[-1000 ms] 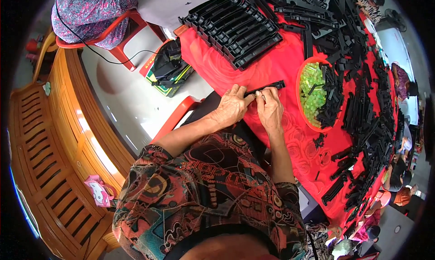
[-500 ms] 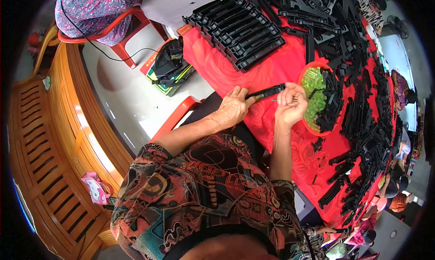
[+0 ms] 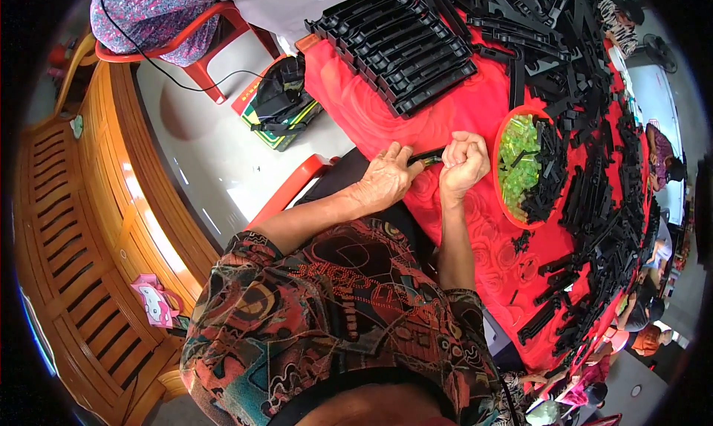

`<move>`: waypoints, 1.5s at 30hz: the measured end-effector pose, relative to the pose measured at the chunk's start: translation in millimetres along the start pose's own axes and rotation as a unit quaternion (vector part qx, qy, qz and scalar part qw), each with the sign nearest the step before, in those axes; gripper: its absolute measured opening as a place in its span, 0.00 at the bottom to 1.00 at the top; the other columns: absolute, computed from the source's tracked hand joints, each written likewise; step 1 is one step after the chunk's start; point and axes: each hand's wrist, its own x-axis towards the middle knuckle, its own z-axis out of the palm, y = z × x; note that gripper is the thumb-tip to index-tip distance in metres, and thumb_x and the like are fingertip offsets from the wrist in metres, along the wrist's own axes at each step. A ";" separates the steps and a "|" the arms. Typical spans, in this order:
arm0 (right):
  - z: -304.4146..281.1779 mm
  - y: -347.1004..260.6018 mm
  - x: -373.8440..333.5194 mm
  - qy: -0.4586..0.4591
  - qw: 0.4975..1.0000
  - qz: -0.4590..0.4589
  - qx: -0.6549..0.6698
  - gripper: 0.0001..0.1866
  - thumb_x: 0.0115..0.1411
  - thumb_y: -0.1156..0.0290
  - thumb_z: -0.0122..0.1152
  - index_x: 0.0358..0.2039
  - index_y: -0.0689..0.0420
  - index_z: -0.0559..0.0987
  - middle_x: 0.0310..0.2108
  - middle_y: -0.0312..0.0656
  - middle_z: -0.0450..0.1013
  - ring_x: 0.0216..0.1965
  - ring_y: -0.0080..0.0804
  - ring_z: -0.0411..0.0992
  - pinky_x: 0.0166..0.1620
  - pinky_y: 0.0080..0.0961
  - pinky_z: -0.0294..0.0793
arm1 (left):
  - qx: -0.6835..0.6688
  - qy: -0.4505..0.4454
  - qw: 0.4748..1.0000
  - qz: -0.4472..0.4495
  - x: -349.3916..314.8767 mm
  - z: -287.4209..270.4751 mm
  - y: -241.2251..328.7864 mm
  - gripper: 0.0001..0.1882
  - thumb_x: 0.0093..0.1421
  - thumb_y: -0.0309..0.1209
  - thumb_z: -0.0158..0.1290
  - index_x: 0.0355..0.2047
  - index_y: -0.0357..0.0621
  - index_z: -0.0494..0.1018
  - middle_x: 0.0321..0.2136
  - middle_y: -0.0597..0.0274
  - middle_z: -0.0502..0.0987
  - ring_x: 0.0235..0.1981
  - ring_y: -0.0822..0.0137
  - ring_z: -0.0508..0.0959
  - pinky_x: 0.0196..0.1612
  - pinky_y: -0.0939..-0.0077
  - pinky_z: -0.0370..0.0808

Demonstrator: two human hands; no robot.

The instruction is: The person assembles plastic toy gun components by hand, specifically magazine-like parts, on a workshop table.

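Note:
Over the near left edge of the table, my left hand is closed on one end of a slim black plastic bar. A bit of green shows in the bar near my left fingertips. My right hand is curled into a fist over the bar's other end, which it hides. What sits inside those fingers cannot be made out. Just right of it stands an orange-rimmed bowl. Clear green pieces fill its left half and small black parts its right.
Black bars are stacked in a neat row at the far left of the red-covered table. Loose black parts heap along its right side. A red chair, a box with a black bag and a wooden bench stand left.
My right hand has turned and moved slightly left and down, covering the bar's end. The thin rod seen in its fingers before no longer shows. My left hand keeps its hold.

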 end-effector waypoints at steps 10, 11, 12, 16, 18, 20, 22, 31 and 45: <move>-1.6 7.0 3.2 0.021 0.999 -0.005 -0.049 0.13 0.55 0.72 0.39 0.24 0.67 0.71 0.10 0.29 0.52 0.11 0.15 0.48 0.14 0.15 0.48 | -0.029 -0.036 0.999 -0.012 3.2 -5.1 0.2 0.20 0.46 0.28 0.49 0.43 0.45 0.72 0.37 0.48 0.69 0.39 0.51 0.70 0.37 0.64 0.72; -1.7 6.4 3.1 0.023 0.998 -0.008 -0.050 0.13 0.55 0.72 0.39 0.24 0.67 0.71 0.10 0.29 0.52 0.11 0.15 0.48 0.14 0.15 0.48 | -0.041 -0.038 0.998 -0.007 4.5 -5.0 -0.4 0.20 0.46 0.28 0.49 0.43 0.45 0.72 0.36 0.47 0.69 0.39 0.50 0.70 0.37 0.64 0.72; -0.8 6.1 1.8 0.019 0.998 0.000 -0.062 0.13 0.55 0.72 0.39 0.24 0.67 0.71 0.10 0.29 0.52 0.11 0.15 0.48 0.14 0.15 0.48 | -0.041 -0.037 0.998 -0.003 4.5 -4.9 -0.9 0.20 0.46 0.28 0.49 0.43 0.45 0.72 0.36 0.47 0.69 0.39 0.50 0.70 0.37 0.64 0.72; 8.1 1.7 -5.0 0.004 0.999 0.015 -0.040 0.13 0.56 0.72 0.40 0.24 0.67 0.72 0.11 0.29 0.53 0.12 0.14 0.49 0.15 0.14 0.48 | -0.064 -0.024 0.998 0.005 5.9 -7.1 -1.9 0.17 0.45 0.26 0.49 0.38 0.43 0.72 0.33 0.46 0.69 0.36 0.48 0.70 0.36 0.61 0.71; 8.8 4.4 -7.4 0.005 0.998 0.028 -0.049 0.13 0.56 0.72 0.40 0.25 0.67 0.72 0.11 0.28 0.53 0.12 0.13 0.49 0.15 0.14 0.48 | -0.078 -0.011 0.997 0.006 6.9 -7.5 -1.4 0.12 0.44 0.25 0.49 0.33 0.42 0.71 0.31 0.46 0.68 0.33 0.49 0.70 0.35 0.60 0.70; 8.0 6.8 -9.2 -0.001 0.999 0.012 -0.050 0.13 0.56 0.73 0.40 0.24 0.67 0.72 0.11 0.28 0.53 0.12 0.13 0.49 0.16 0.14 0.48 | -0.081 -0.007 0.997 0.010 7.7 -7.0 -0.7 0.12 0.44 0.25 0.50 0.32 0.42 0.70 0.31 0.46 0.68 0.33 0.48 0.70 0.35 0.60 0.70; 6.2 7.5 -11.2 -0.007 0.997 -0.003 -0.075 0.13 0.55 0.74 0.38 0.24 0.66 0.72 0.11 0.27 0.54 0.12 0.12 0.49 0.16 0.14 0.48 | -0.077 0.002 0.997 0.009 7.7 -5.2 -1.0 0.14 0.42 0.24 0.52 0.33 0.42 0.70 0.31 0.46 0.69 0.33 0.48 0.70 0.35 0.61 0.70; 8.1 12.7 -14.9 -0.022 0.984 -0.065 -0.162 0.12 0.55 0.74 0.37 0.24 0.65 0.71 0.11 0.29 0.54 0.12 0.14 0.50 0.16 0.15 0.51 | -0.059 -0.013 0.998 0.024 9.1 -8.0 -1.3 0.17 0.40 0.23 0.53 0.35 0.42 0.69 0.33 0.46 0.68 0.35 0.49 0.69 0.38 0.62 0.70; -72.7 -91.2 45.5 0.075 0.595 -0.147 -0.787 0.09 0.50 0.71 0.59 0.30 0.61 0.72 0.29 0.49 0.70 0.28 0.47 0.72 0.30 0.38 0.71 | -0.046 0.002 0.999 0.012 6.5 -4.5 0.8 0.16 0.44 0.24 0.51 0.37 0.41 0.70 0.34 0.48 0.68 0.35 0.51 0.69 0.35 0.62 0.72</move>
